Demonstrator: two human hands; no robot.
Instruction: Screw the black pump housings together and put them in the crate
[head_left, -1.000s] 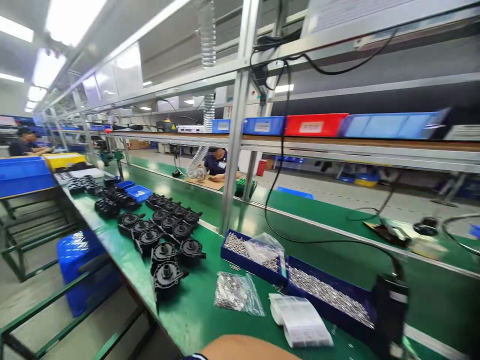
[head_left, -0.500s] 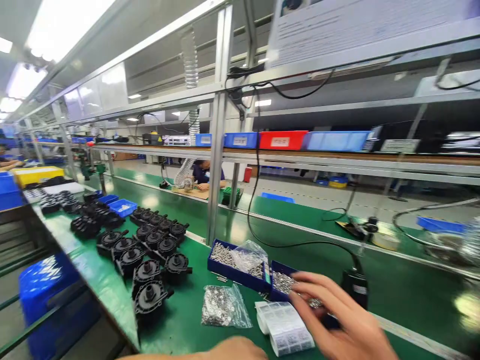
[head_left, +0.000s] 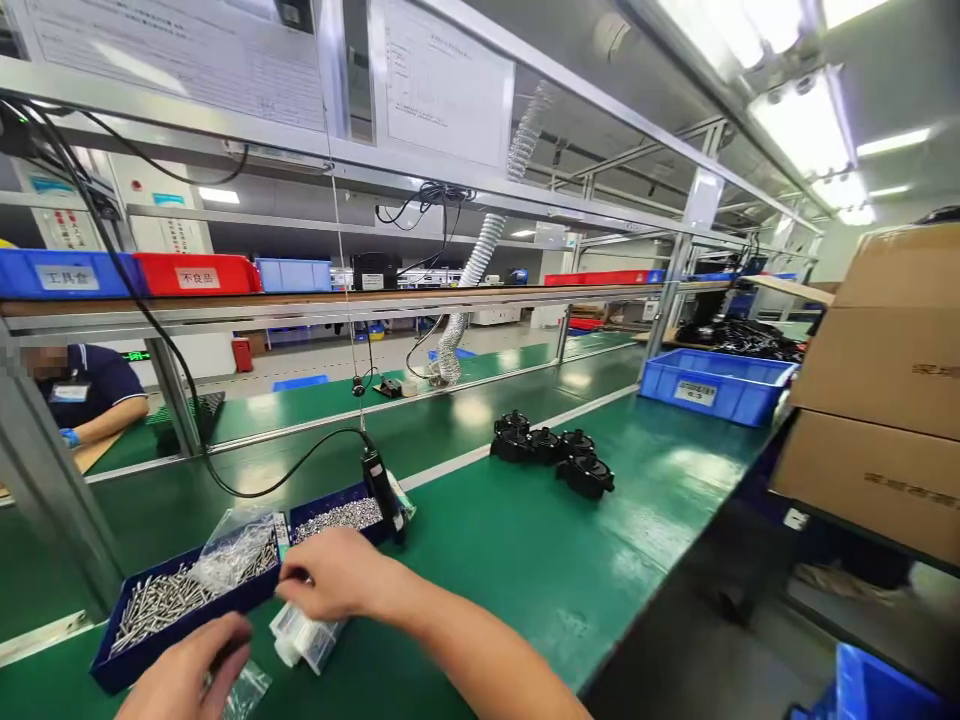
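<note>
My right hand (head_left: 330,575) is closed, fingers bent toward the thumb, just in front of the blue bin of small metal fasteners (head_left: 341,517). Whatever it may hold is hidden. Below it lies a white printed paper strip (head_left: 304,640), partly covered. My left hand (head_left: 187,668) is at the bottom edge, its fingers curled; anything in them is too small or hidden to name. It hovers over a clear plastic bag (head_left: 247,690), mostly out of sight. Beside it stands a longer blue bin of metal screws (head_left: 161,605) with a crumpled clear bag (head_left: 236,550) on top.
A black corded electric screwdriver (head_left: 382,495) hangs by the fastener bin. Several black housings (head_left: 555,450) sit farther right on the green bench. Beyond are a blue crate (head_left: 712,385) and stacked cartons (head_left: 877,400). Across the bench a person (head_left: 94,390) sits working.
The view has swung right, so the rows of black housings on the left are gone. My right hand has drawn back from the fastener bin with fingers closed. My left hand shows more.
</note>
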